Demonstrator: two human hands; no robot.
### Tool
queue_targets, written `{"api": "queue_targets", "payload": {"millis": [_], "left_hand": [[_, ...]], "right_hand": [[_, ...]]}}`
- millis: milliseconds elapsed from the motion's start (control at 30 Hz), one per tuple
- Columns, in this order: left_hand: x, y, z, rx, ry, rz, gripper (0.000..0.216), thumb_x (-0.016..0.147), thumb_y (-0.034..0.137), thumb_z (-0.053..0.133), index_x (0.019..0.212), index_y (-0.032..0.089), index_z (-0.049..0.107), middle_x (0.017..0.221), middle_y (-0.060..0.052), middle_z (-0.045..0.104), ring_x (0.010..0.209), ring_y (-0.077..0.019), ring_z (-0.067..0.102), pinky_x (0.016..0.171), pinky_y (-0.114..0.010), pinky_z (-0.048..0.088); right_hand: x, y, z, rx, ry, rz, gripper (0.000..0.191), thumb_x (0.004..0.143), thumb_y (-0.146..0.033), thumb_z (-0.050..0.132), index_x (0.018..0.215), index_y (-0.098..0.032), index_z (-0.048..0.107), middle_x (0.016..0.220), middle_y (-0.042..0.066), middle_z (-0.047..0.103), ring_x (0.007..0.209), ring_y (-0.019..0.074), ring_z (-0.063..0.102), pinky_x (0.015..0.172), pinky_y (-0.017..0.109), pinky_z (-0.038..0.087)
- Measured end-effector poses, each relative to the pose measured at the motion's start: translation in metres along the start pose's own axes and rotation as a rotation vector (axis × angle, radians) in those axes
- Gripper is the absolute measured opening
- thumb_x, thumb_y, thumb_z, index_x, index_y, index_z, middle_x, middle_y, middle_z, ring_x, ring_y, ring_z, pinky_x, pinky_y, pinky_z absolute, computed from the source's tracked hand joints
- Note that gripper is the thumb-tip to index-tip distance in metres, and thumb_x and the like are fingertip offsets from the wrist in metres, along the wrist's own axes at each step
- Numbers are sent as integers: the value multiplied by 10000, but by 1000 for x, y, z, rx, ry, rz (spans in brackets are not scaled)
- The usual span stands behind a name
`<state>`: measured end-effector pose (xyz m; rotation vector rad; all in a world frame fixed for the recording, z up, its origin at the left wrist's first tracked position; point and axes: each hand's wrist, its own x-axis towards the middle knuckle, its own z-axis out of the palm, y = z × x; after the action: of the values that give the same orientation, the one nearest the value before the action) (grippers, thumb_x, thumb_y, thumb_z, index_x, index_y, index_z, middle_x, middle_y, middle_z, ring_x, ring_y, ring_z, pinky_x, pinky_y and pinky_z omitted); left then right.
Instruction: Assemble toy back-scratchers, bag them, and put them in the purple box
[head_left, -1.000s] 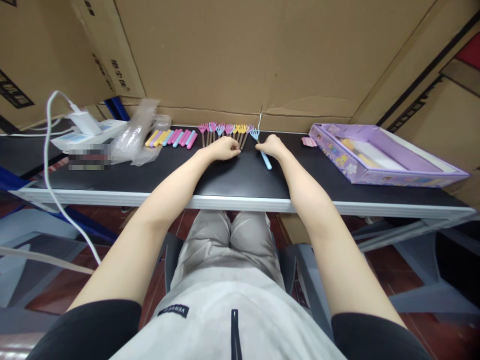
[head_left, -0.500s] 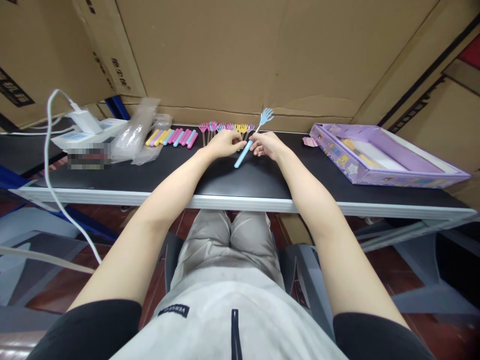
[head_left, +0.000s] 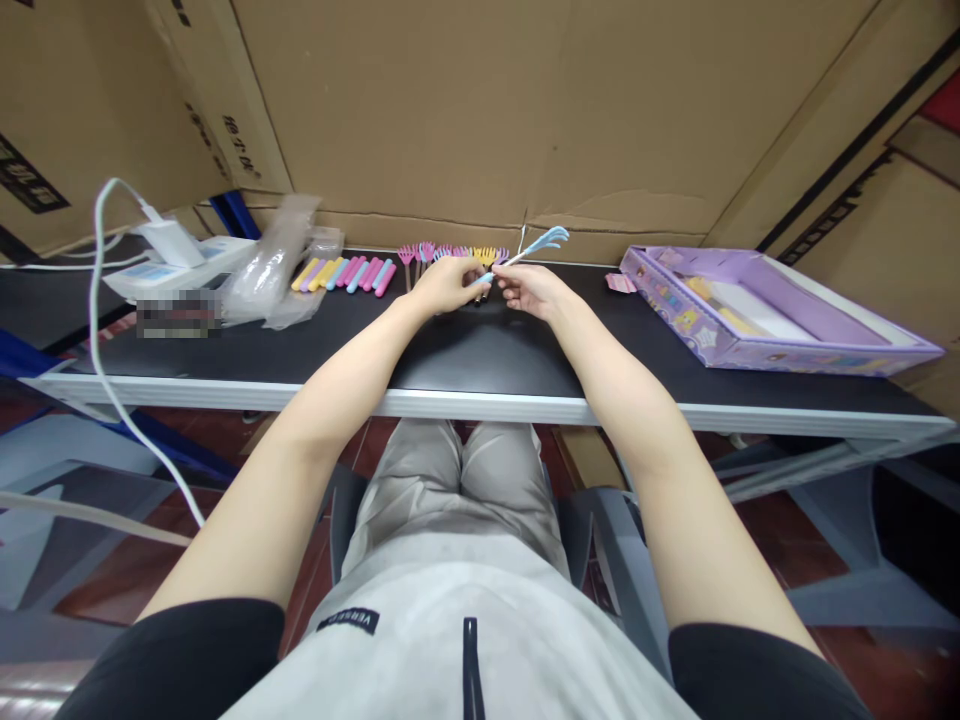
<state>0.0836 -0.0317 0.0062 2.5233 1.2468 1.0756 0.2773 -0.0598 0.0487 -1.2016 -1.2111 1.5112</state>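
A light blue back scratcher (head_left: 550, 238) with a claw-shaped head and a thin rod is held between my two hands above the table. My left hand (head_left: 448, 284) is closed around its blue handle, mostly hidden by the fingers. The fingers of my right hand (head_left: 531, 290) pinch the rod below the head, which points up and to the right. Behind my hands lies a row of pink, yellow, blue and purple claw heads (head_left: 426, 253) on rods, partly covered by my left hand. To the left are several coloured handles (head_left: 360, 276) side by side.
A purple open box (head_left: 810, 357) with yellow items inside stands at the right, a small pink tag (head_left: 619, 284) beside it. Clear plastic bags (head_left: 274, 270) and a white device (head_left: 176, 262) with a cable are at the left. Cardboard (head_left: 480, 120) walls the back.
The back scratcher has swung from a steep slant to a flatter one, its head moving right and its handle rising into my left hand. My hands have barely shifted.
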Motion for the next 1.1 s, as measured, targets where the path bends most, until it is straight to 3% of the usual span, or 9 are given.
{"api": "queue_targets", "payload": {"millis": [467, 700, 867, 1100], "left_hand": [[2, -10, 3, 7, 50, 34, 268, 1011, 422, 660, 906, 193, 752, 794, -46, 742, 789, -220, 655, 797, -342, 473], [6, -13, 3, 125, 79, 0, 224, 1038, 338, 607, 1042, 205, 787, 1057, -116, 803, 1057, -295, 708, 960, -396, 516], [6, -15, 1, 165, 62, -60, 226, 1066, 316, 569, 1036, 211, 767, 1106, -128, 797, 1102, -307, 705, 973, -404, 517], [5, -19, -2, 175, 55, -105, 204, 1050, 313, 580, 1033, 223, 762, 1073, -113, 787, 1090, -302, 690, 983, -405, 521]], "right_hand": [[-6, 2, 11, -24, -3, 2, 379, 1137, -228, 668, 767, -142, 655, 547, -58, 539, 423, 28, 407, 466, 169, 296], [-10, 0, 12, -32, 8, 6, 369, 1139, -236, 655, 779, -152, 663, 572, -46, 558, 449, 43, 433, 486, 178, 302], [-5, 1, 8, -20, -21, 2, 403, 1187, -191, 519, 822, -135, 681, 584, -60, 543, 451, 37, 421, 492, 188, 310], [9, 2, -5, 9, 44, 14, 328, 1149, -204, 580, 838, -172, 681, 591, -49, 559, 481, 62, 434, 542, 212, 373]]}}
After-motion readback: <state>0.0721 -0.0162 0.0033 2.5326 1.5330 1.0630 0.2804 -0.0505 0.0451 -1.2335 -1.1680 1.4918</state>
